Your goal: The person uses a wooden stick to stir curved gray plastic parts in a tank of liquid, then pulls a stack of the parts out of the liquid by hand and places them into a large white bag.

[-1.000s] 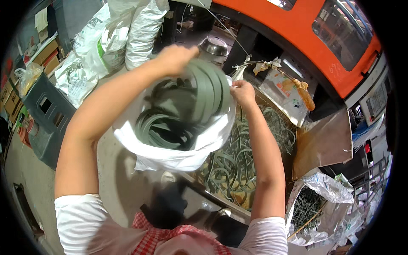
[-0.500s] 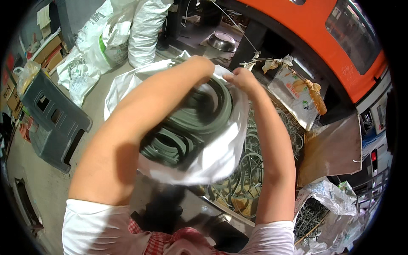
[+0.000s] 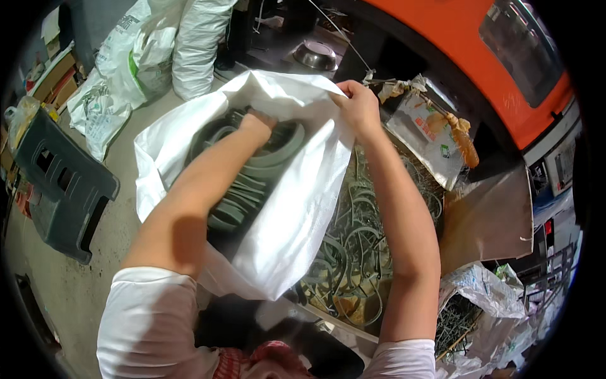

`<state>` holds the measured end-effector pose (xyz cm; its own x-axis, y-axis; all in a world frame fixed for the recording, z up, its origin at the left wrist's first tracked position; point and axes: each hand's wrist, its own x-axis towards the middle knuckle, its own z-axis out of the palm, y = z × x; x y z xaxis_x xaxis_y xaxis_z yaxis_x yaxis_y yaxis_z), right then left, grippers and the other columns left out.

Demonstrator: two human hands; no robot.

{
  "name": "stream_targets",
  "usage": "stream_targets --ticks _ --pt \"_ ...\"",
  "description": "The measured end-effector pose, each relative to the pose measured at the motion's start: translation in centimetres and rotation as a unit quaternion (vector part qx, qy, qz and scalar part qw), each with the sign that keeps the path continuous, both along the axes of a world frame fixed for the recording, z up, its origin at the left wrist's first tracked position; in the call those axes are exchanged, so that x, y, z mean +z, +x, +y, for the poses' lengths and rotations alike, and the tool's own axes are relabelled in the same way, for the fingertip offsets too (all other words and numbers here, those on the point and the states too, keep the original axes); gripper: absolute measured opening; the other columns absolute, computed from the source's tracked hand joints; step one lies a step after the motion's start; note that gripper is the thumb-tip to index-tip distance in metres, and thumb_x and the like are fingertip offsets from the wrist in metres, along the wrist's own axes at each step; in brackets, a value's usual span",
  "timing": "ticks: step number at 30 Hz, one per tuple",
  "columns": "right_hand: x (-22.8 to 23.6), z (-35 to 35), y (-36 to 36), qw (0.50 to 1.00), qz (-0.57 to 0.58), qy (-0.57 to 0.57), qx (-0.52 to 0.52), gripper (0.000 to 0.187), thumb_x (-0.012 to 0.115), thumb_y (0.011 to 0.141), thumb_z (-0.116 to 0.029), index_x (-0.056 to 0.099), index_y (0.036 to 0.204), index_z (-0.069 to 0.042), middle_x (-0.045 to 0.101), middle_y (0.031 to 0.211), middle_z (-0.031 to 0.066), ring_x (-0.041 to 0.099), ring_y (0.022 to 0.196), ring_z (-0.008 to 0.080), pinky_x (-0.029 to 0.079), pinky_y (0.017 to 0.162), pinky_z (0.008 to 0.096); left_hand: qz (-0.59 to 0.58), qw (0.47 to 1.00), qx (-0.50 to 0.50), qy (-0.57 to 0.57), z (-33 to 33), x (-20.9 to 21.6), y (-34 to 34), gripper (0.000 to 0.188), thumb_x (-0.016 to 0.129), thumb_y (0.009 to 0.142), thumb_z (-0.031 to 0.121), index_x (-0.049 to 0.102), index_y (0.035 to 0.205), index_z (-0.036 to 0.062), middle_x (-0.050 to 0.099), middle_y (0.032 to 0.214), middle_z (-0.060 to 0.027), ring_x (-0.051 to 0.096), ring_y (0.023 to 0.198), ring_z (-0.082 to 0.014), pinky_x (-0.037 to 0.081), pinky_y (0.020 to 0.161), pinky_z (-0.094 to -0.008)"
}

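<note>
A large white woven sack [image 3: 297, 221] stands in front of me with its mouth wide. Inside it lie many grey-green curved strips [image 3: 278, 158], arched and stacked in bundles. My left hand [image 3: 257, 126] reaches down into the sack, on top of the strips near the far wall; its fingers are mostly hidden, so I cannot tell whether it grips any. My right hand [image 3: 358, 108] is closed on the sack's rim at the far right, pulling the edge up.
A tray of loose curved offcuts [image 3: 350, 252] lies to the right of the sack. Beyond it are a brown board [image 3: 489, 218] and an orange machine panel [image 3: 435, 38]. A dark green plastic step stool [image 3: 63, 180] stands at left, with filled white sacks [image 3: 148, 54] behind. A metal bowl [image 3: 315, 55] sits at the back.
My left hand has moved from the sack's far rim down into it, onto the strips. The sack's far and right sides now stand higher. My right hand stays at the rim.
</note>
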<state>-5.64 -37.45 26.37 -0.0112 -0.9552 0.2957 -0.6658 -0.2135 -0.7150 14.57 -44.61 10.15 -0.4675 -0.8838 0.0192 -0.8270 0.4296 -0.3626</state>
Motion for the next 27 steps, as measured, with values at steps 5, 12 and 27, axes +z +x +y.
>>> stream_targets --ticks 5,12,27 --pt "-0.4 7.5 -4.3 0.98 -0.106 -0.156 0.057 0.047 0.067 0.078 -0.016 0.049 0.118 0.001 0.055 0.113 0.0107 0.054 0.088 0.0145 0.045 0.079 0.0259 0.004 0.979 -0.038 0.2 4.2 10.1 -1.1 0.02 0.054 0.079 0.012 0.065 0.094 0.0043 0.063 0.097 -0.0193 0.06 0.092 -0.035 0.048 0.077 -0.0418" --pt "-11.4 22.6 -16.6 0.943 -0.275 0.025 -0.186 0.019 0.06 0.085 -0.009 0.058 0.101 0.001 0.06 0.083 0.0014 0.055 0.073 0.0085 0.045 0.068 0.0213 0.369 0.858 -0.198 0.296 7.7 2.2 0.5 0.038 0.058 0.079 0.027 0.059 0.106 0.0002 0.061 0.101 -0.0239 0.059 0.095 -0.0368 0.044 0.083 -0.0426" --pt "-31.2 34.9 -14.8 0.901 -0.22 0.359 -0.109 0.031 0.069 0.075 -0.027 0.065 0.089 0.0 0.066 0.081 0.0093 0.061 0.067 0.0172 0.048 0.066 0.0305 0.545 0.786 -0.271 0.107 28.0 21.8 -2.1 0.041 0.057 0.087 0.023 0.052 0.121 0.0005 0.059 0.111 -0.0119 0.056 0.1 -0.0173 0.043 0.087 -0.0294"
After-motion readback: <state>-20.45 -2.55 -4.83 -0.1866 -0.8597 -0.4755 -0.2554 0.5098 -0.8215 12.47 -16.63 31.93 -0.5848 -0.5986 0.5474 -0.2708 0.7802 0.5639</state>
